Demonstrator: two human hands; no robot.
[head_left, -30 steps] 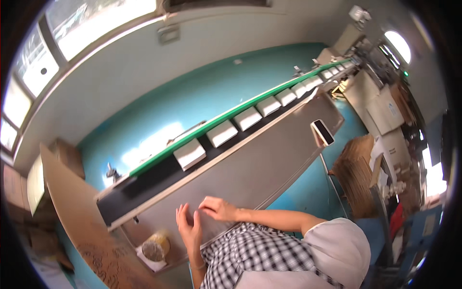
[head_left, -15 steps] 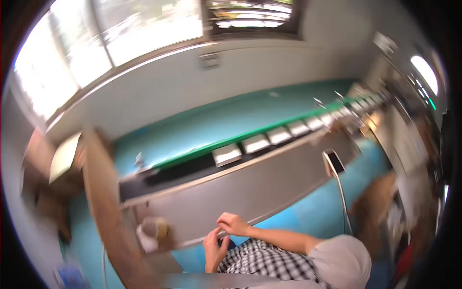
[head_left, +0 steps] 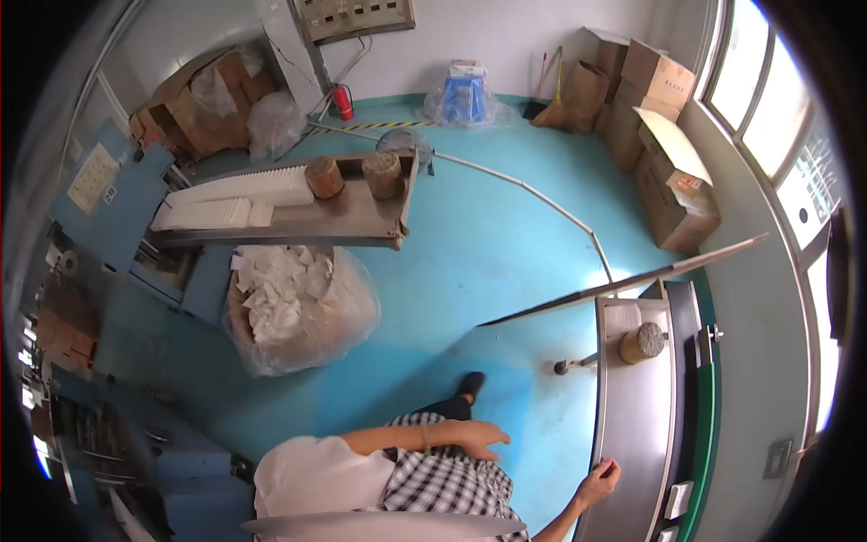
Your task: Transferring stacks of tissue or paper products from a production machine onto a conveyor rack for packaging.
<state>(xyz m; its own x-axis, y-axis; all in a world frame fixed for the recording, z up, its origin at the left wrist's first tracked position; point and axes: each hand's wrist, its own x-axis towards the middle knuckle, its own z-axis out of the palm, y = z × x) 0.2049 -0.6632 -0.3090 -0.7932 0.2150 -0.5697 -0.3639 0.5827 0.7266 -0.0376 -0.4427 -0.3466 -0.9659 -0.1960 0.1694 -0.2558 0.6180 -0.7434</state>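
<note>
My left hand point(head_left: 483, 439) reaches across in front of my checked apron point(head_left: 447, 479), over the blue floor. Its fingers are stretched out and it holds nothing. Beside the long metal work surface point(head_left: 632, 406), my right hand point(head_left: 598, 485) hovers at the left edge with curled fingers; whether anything is between them is hidden. A round, mottled brown block point(head_left: 643, 343) sits toward the far end of that surface. Alongside to the right runs a dark conveyor belt point(head_left: 684, 406), with a white box point(head_left: 679, 499) on it.
A long board point(head_left: 623, 287) crosses the far end of the metal surface. To the left stand a clear-bagged bin point(head_left: 357, 312) of white scraps and a metal shelf point(head_left: 280, 237) bearing white stacks and two round blocks. Cardboard boxes point(head_left: 664, 203) line the far right corner.
My view has swung left, away from the window and along the room. My hands, close together before, are now apart, the right one out by the metal surface.
</note>
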